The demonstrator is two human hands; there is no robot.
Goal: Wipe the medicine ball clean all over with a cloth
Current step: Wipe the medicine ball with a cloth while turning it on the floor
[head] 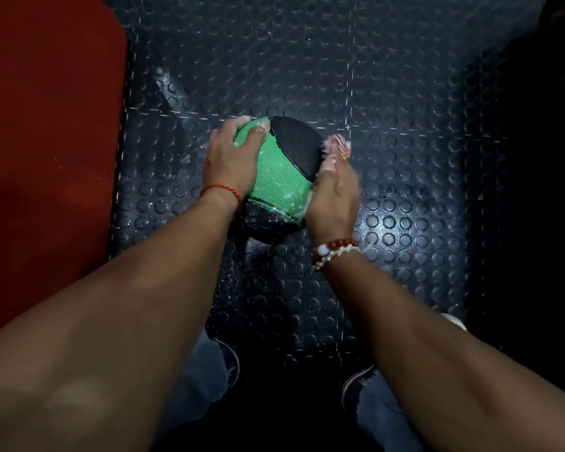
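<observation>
On the studded rubber floor (405,93), just ahead of my shoes (230,360), the ball (281,171) sat in the head view with its green band facing up and black panels at either end. My left hand (230,158) was curled over its upper left side, thumb lying on the green, steadying it. My right hand (335,197) was pressed to the right side with the cloth (338,148) bunched at the fingertips. That hand was blurred, so I judged its grip on the cloth rather than saw it plainly. White streaks (294,200) showed on the green near my right palm. A red mat (46,158) lay to the left.

As I judged it, a hard rub from the right could roll the ball out from under my left hand, since only one hand pinned it. The underside touched the floor and could be missed unless I turned the ball. The bunched cloth might smear the streaks instead of lifting them.
</observation>
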